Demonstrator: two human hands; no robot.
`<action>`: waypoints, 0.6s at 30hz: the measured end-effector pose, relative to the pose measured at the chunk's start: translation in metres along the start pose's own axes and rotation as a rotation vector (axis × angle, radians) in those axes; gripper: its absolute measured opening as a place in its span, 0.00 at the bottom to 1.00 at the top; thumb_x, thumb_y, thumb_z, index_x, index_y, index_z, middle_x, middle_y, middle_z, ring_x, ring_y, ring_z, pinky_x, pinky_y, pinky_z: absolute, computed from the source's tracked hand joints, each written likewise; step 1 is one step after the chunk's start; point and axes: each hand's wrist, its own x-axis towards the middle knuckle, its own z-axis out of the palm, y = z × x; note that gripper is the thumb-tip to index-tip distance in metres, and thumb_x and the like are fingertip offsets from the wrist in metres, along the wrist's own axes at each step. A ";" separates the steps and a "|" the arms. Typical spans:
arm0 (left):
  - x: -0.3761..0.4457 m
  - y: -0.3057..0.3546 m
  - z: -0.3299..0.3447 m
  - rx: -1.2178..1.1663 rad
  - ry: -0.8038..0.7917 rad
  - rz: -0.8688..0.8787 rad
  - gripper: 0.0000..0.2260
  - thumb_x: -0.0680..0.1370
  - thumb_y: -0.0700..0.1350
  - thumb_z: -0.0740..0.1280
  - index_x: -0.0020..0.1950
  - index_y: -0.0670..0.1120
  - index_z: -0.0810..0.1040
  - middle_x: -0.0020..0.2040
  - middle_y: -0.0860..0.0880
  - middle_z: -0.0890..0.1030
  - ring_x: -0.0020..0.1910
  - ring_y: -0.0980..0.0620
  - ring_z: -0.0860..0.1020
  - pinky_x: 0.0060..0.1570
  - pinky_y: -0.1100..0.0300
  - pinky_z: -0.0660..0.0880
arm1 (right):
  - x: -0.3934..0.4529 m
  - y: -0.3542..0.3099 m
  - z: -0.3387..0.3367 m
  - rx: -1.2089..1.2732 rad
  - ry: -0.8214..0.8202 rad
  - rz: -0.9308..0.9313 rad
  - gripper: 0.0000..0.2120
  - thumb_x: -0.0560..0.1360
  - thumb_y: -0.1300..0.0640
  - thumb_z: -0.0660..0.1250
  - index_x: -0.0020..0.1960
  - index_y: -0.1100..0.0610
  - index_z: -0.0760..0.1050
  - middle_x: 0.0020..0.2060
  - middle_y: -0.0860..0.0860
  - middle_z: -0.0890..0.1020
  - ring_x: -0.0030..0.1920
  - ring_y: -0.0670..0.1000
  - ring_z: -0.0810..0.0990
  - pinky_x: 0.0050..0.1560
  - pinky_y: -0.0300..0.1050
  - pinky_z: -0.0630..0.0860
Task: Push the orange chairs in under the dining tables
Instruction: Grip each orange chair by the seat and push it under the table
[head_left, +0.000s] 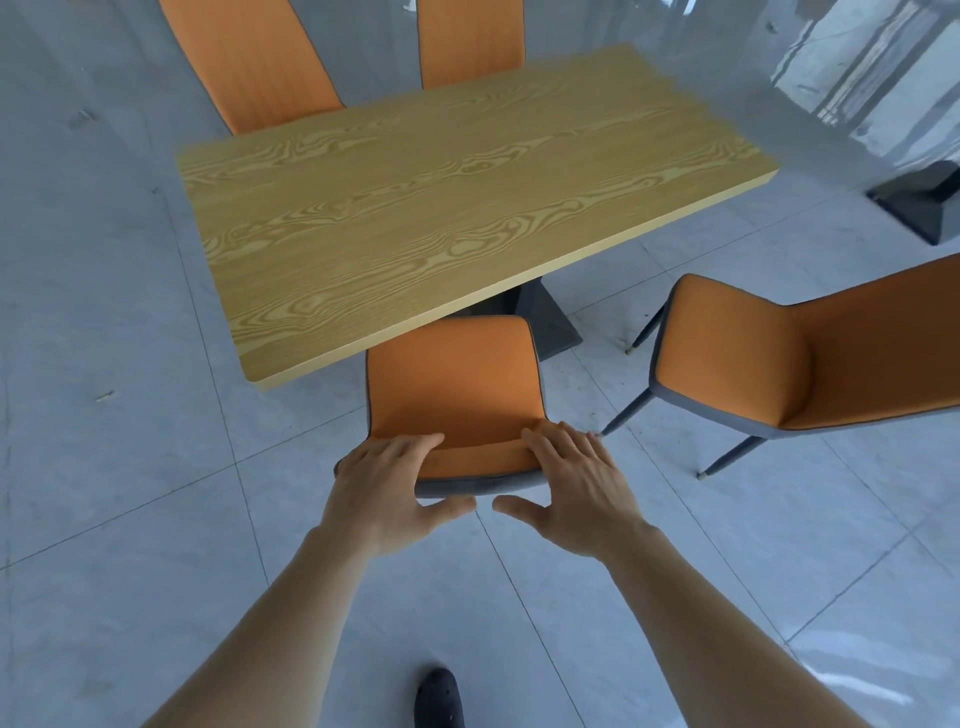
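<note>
An orange chair (454, 382) with a grey back stands at the near edge of the wooden dining table (415, 208), its seat front just under the tabletop. My left hand (387, 491) grips the left part of the chair's backrest top, fingers over the front, thumb behind. My right hand (576, 486) grips the right part the same way. A second orange chair (789, 353) stands pulled out to the right, away from the table. Two more orange chairs, one (249, 57) at the left and one (470, 44) beside it, stand at the table's far side with their backs showing.
The floor is grey glossy tile. The table's dark pedestal base (550, 322) sits behind the near chair. Another dark pedestal base (919, 200) is at the far right. My dark shoe (439, 699) shows at the bottom.
</note>
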 end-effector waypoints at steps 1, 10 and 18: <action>0.000 0.010 -0.005 -0.001 0.003 0.020 0.46 0.67 0.84 0.49 0.78 0.59 0.61 0.75 0.58 0.69 0.74 0.51 0.67 0.71 0.47 0.66 | -0.007 0.004 -0.005 0.025 0.005 0.013 0.50 0.70 0.18 0.49 0.81 0.50 0.56 0.81 0.52 0.60 0.81 0.56 0.54 0.81 0.56 0.49; 0.023 0.180 -0.023 0.072 -0.001 0.258 0.43 0.73 0.80 0.52 0.81 0.57 0.54 0.80 0.54 0.60 0.78 0.51 0.59 0.75 0.49 0.57 | -0.095 0.115 -0.076 0.119 0.039 0.222 0.50 0.71 0.19 0.51 0.83 0.48 0.49 0.83 0.52 0.50 0.82 0.54 0.44 0.81 0.54 0.44; 0.061 0.396 -0.007 0.097 0.081 0.407 0.46 0.70 0.81 0.45 0.82 0.58 0.51 0.83 0.54 0.54 0.81 0.52 0.50 0.79 0.48 0.45 | -0.209 0.295 -0.143 0.132 0.185 0.375 0.50 0.70 0.18 0.49 0.83 0.47 0.50 0.83 0.51 0.50 0.82 0.53 0.43 0.81 0.54 0.44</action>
